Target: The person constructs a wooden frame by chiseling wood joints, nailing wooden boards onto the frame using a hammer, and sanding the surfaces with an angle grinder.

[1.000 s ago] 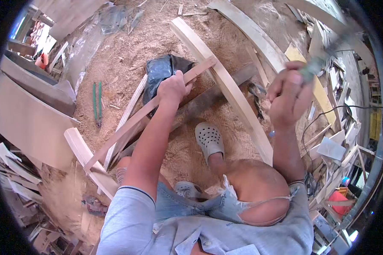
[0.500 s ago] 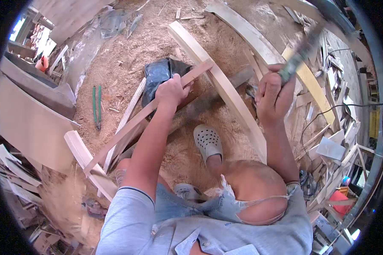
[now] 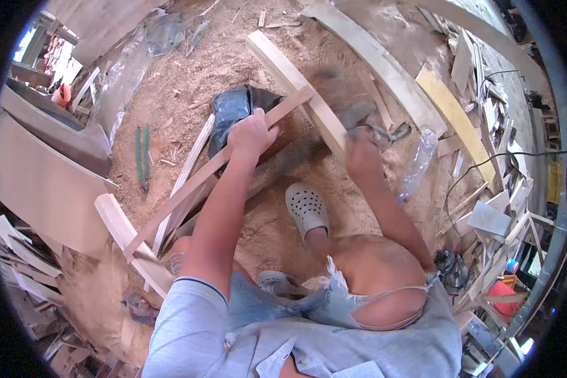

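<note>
The left hand (image 3: 251, 135) is closed around a long, thin, flat strip of light brown wood (image 3: 186, 187), its fingers wrapped over the upper part. The strip lies at a slant, its far end on a long, thick, pale wooden beam (image 3: 285, 65) and its near end across a shorter pale wooden piece (image 3: 125, 230) at the lower left. The right hand (image 3: 363, 154) is beside the long beam, near the strip's far end. Its fingers look curled, but motion blur hides their exact state and what they hold; a dark smear spreads just beyond them.

A shiny black plastic bundle (image 3: 229, 118) sits just beside the left hand, partly behind the strip. A dark, wide wooden board (image 3: 288, 157) runs beneath the long beam. On the sawdust-covered ground (image 3: 189, 72), a hand tool with two long green handles (image 3: 146, 157) lies to the left. Crumpled clear plastic (image 3: 417, 167) lies to the right of the right hand, near a yellow curved board (image 3: 458, 123). A pale clog with round holes (image 3: 307, 208) is planted between the person's forearms.
</note>
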The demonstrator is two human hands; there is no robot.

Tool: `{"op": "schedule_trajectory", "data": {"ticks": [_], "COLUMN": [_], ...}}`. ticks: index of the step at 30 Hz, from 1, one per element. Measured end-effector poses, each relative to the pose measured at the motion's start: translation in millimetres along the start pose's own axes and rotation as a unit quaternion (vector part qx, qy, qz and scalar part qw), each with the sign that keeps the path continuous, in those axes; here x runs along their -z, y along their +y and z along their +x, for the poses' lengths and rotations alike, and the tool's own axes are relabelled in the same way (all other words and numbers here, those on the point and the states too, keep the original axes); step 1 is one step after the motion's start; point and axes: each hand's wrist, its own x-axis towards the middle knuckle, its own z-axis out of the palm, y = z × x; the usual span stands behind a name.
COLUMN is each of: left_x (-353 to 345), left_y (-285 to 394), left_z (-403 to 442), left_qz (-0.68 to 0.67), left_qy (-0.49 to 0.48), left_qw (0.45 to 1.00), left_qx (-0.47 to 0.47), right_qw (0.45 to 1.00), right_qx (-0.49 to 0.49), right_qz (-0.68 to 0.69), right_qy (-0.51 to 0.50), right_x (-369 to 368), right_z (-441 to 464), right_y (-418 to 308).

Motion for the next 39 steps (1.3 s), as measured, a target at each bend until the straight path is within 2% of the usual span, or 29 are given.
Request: {"op": "schedule_trajectory", "data": {"ticks": [1, 2, 5, 8, 11, 14, 17, 18, 21, 24, 25, 27, 28, 30, 33, 36, 39], "left_x": [1, 3, 1, 8, 4, -3, 3, 5, 6, 17, 29, 19, 14, 10, 8, -5, -5], "left_y": [1, -1, -3, 2, -3, -7, -1, 0, -7, -9, -7, -8, -9, -9, -14, -16, -20], "left_z": [2, 1, 2, 0, 4, 4, 3, 3, 2, -9, -11, -9, -9, -13, -11, -5, -1], "left_qz": [-0.005, -0.004, 0.013, -0.003, 0.005, 0.011, 0.002, 0.006, -0.013, -0.083, -0.092, -0.113, -0.112, -0.122, -0.103, -0.075, -0.083], "left_qy": [0.004, 0.0, -0.008, -0.018, -0.019, -0.005, -0.016, -0.017, -0.027, -0.021, -0.058, -0.022, -0.018, -0.008, -0.01, -0.013, -0.021], "left_qw": [1.0, 1.0, 1.0, 1.0, 1.0, 1.0, 1.0, 1.0, 0.999, 0.996, 0.994, 0.993, 0.994, 0.992, 0.994, 0.996, 0.996], "left_qx": [0.005, 0.007, 0.001, 0.017, -0.002, -0.012, 0.007, 0.011, -0.019, 0.0, 0.03, 0.015, 0.002, -0.021, -0.023, -0.044, -0.04], "right_qw": [0.994, 0.991, 0.997, 0.992, 0.987, 0.999, 0.99, 0.985, 0.98, 0.987, 0.99, 0.994, 0.998, 0.996, 0.993, 0.991, 0.991], "right_qx": [-0.011, -0.06, -0.015, -0.032, -0.049, -0.042, -0.058, -0.102, -0.078, -0.006, 0.012, 0.027, -0.014, -0.032, -0.034, -0.081, -0.093], "right_qz": [-0.076, -0.058, -0.056, -0.073, -0.091, 0.002, -0.094, -0.047, -0.127, -0.119, -0.096, -0.07, -0.054, -0.065, -0.073, -0.039, -0.074], "right_qy": [-0.073, -0.103, -0.049, -0.096, -0.12, 0.021, -0.09, -0.133, -0.134, -0.113, -0.103, -0.08, -0.037, -0.047, 0.091, 0.098, 0.066], "right_x": [3, 10, 21, 10, 40, 32, 9, 8, 31, -4, -11, -12, -5, 0, -18, -27, -33], "right_z": [10, 15, 15, 14, 24, 9, 12, 15, 27, 11, 8, 10, 8, 14, 12, 16, 26], "right_y": [-6, -9, -17, -16, -27, -23, -10, -9, -22, 0, 6, 17, 8, 18, 38, 45, 45]}}
